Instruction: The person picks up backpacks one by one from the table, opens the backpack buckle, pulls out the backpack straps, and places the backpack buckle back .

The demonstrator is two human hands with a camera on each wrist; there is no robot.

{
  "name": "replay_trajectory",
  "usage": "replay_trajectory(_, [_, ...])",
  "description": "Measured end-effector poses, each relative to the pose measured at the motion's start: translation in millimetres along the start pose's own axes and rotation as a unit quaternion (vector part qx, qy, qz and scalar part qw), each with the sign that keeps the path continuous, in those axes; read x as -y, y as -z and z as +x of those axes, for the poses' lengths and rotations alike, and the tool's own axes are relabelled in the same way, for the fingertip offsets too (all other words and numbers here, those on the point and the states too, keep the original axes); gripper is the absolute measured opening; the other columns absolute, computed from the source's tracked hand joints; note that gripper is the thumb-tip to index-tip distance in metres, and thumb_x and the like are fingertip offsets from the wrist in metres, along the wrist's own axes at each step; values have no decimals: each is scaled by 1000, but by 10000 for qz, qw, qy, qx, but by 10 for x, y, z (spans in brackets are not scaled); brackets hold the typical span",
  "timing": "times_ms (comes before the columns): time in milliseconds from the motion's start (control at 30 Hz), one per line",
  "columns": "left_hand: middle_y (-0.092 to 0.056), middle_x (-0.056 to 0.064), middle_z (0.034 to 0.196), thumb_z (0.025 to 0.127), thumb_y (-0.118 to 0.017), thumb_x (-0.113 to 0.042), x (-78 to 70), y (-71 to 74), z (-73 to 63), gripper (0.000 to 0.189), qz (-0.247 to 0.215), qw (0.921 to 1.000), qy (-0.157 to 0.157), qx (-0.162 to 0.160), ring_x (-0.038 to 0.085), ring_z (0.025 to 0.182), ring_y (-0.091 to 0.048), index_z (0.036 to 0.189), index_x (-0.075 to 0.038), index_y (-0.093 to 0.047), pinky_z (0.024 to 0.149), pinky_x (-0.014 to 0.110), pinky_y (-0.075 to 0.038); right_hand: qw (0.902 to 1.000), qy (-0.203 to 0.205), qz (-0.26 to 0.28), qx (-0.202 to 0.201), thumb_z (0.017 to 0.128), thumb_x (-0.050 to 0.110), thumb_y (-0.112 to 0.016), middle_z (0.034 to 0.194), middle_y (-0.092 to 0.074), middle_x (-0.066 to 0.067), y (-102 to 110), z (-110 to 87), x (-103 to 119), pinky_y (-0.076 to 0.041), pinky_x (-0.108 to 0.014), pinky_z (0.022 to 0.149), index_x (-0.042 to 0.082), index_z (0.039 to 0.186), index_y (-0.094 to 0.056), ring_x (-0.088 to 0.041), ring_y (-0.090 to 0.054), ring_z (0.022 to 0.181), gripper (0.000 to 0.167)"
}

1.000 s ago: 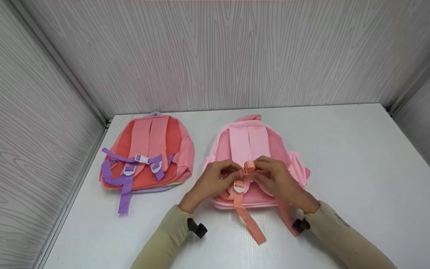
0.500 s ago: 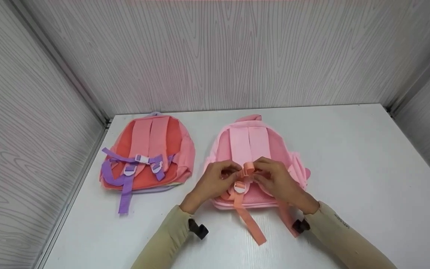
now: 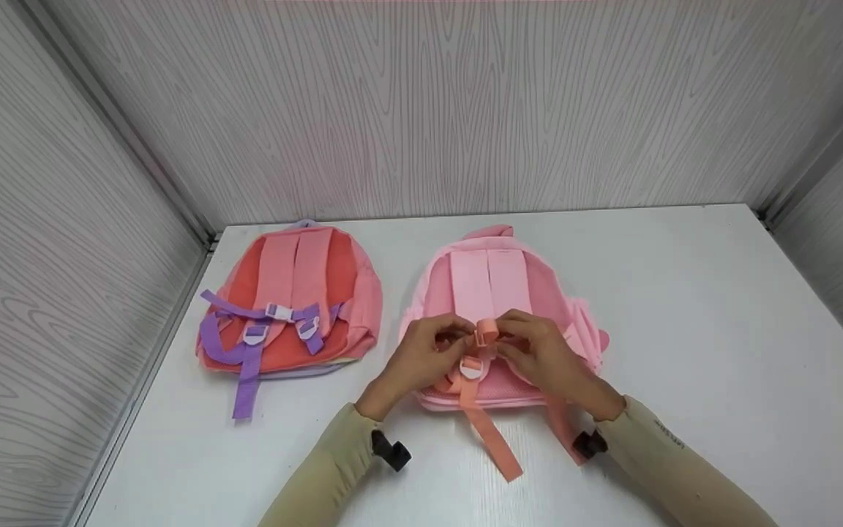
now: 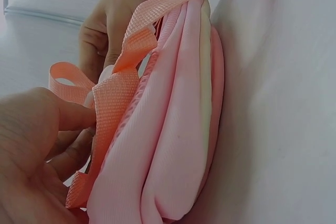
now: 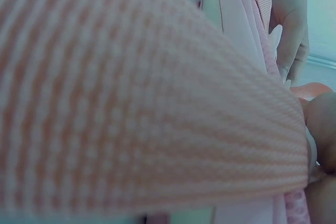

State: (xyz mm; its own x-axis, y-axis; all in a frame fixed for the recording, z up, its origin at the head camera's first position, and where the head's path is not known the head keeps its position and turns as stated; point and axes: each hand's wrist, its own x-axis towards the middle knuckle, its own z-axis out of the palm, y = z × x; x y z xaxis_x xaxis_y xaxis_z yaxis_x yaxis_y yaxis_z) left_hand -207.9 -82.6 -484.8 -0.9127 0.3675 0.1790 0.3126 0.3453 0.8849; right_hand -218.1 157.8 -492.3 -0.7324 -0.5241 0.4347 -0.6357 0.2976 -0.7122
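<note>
A pink backpack (image 3: pixel 469 278) lies on the table with its shoulder-strap side up. My left hand (image 3: pixel 425 355) pinches a short orange strap (image 3: pixel 487 331) across its middle, at the strap's left side. From the other side my right hand (image 3: pixel 549 355) pinches the same strap. Between the fingertips the webbing stands up in a small loop, seen also as an orange loop (image 4: pixel 68 80) in the left wrist view. Just below sits a white strap adjuster (image 3: pixel 470 368) with a loose orange tail (image 3: pixel 495 443). Close orange webbing (image 5: pixel 157 103) hides much of the right wrist view.
To the left lies a coral backpack (image 3: pixel 345 274) with purple straps (image 3: pixel 246 391) and a white buckle (image 3: pixel 279 312). Another orange strap end (image 3: pixel 563 428) hangs near the right wrist. Panelled walls (image 3: pixel 421 110) stand behind and beside the white table (image 3: pixel 685 307).
Both hands stay at the orange strap with almost no movement. The small loop between the fingertips has sunk slightly.
</note>
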Motion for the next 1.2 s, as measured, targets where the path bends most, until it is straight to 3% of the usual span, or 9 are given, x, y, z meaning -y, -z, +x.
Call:
replay_trajectory(433, [-78, -4, 107, 103, -69, -12, -31, -32, -20, 16, 125, 9996, 182, -149, 13, 90, -63, 116, -16, -78, 83, 29, -53, 9999, -85, 84, 17, 98, 5, -76, 110, -75, 0, -1, -2, 7, -58, -20, 82, 14, 125, -80, -18, -68, 92, 29])
replay_trajectory(733, [-78, -3, 108, 97, -74, -11, -36, -33, -24, 22, 178, 9998, 46, -103, 13, 93, -66, 119, -15, -77, 85, 32, -54, 9999, -69, -138, 47, 97, 6, -77, 109, -74, 1, 13, 0, 12, -58, -23, 81, 15, 123, -80, -15, -67, 92, 27])
replay_trajectory(900, [-77, -5, 110, 94, -81, -20, -32, -45, -28, 25, 179, 9998, 0, -5, 13, 96, -67, 118, -17, -76, 87, 33, -56, 9998, 24, -199, 66, 98, 5, -76, 110, -74, 0, 20, 5, 8, -60, -25, 84, 13, 123, -79, -14, -68, 93, 26])
replay_trajectory(1200, [-78, -5, 103, 90, -88, -26, -51, -88, -33, 27, 172, 9990, 33, -407, 17, 90, -66, 114, -17, -78, 81, 32, -55, 9999, 85, -63, -32, 96, 3, -78, 109, -75, -1, 12, 10, 23, -62, -29, 86, 13, 119, -80, -18, -71, 94, 26])
